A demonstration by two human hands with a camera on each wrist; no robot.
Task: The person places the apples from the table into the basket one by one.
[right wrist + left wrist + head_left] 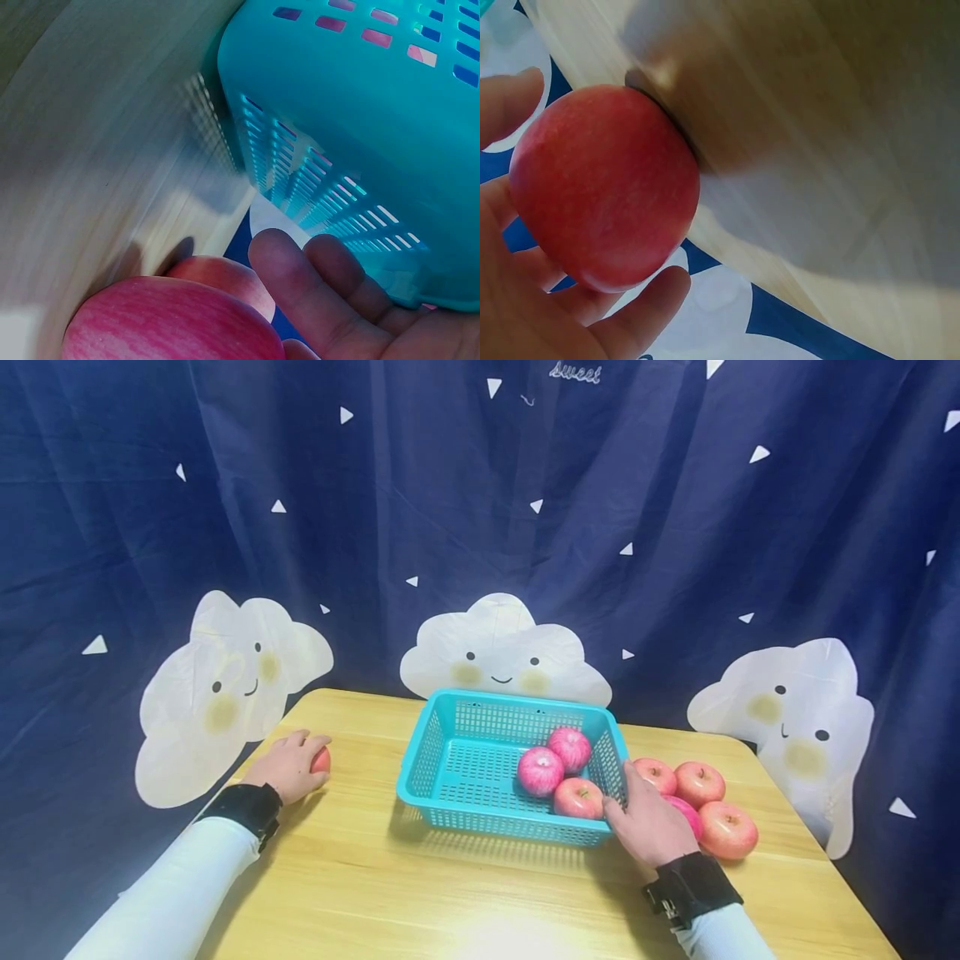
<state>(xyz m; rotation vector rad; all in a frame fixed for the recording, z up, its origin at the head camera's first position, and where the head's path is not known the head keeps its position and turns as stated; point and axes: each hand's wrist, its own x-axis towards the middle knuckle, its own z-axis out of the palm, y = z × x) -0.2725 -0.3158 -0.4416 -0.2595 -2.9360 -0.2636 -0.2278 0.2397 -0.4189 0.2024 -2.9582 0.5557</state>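
At the left side of the table, my left hand [288, 768] is round a red apple [321, 761]. In the left wrist view, fingers [641, 311] spread about the apple [607, 187], some passing behind it; the thumb tip lies just beside its skin. My right hand [651, 818] grips the near right corner of a turquoise basket [502, 827], thumb at the rim. The right wrist view has its fingers [292, 281] outside the basket wall [337, 142]. Inside the basket sit two dark pink apples [540, 771] and a paler apple [578, 798] at the right end.
Several more apples [727, 830] cluster right of the basket, close to my right hand, which partly hides a bright pink apple [686, 817]. The wooden table [337, 877] ends against a dark blue curtain [465, 485] with cloud pictures.
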